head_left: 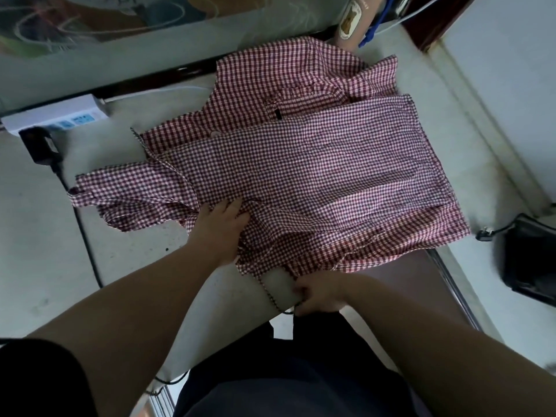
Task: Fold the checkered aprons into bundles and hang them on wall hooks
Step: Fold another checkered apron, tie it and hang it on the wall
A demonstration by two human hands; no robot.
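Two bare hands are at work near the front of the table. The right hand [316, 296] sits at the table's near edge, fingers curled, pinching one thin checkered tie cord [270, 291] that trails from the cloth's near hem. Just beyond it, the left hand [222, 227] lies palm down on the fabric with its fingers straight and close together. It presses the cloth flat and grips nothing.

The red-and-white checkered apron cloth [316, 164] is spread over the middle of the pale grey speckled table [45, 236]. It is thin woven fabric, softly creased. A broad flat panel lies on top, and a redder, rumpled layer shows at its far and near edges. Whether this is one apron or more, I cannot tell. One narrow checkered flap [120, 194] sticks out to the left. One small white button [215, 133] and one small black tab [277, 113] are visible on the cloth.

Farther left, one white rectangular plastic power strip [57, 115] lies on the table. One black plug block [39, 145] sits just beside it, and one black cable [87, 245] runs from it toward the near edge. To the right, off the table, sits one black boxy object [532, 254].
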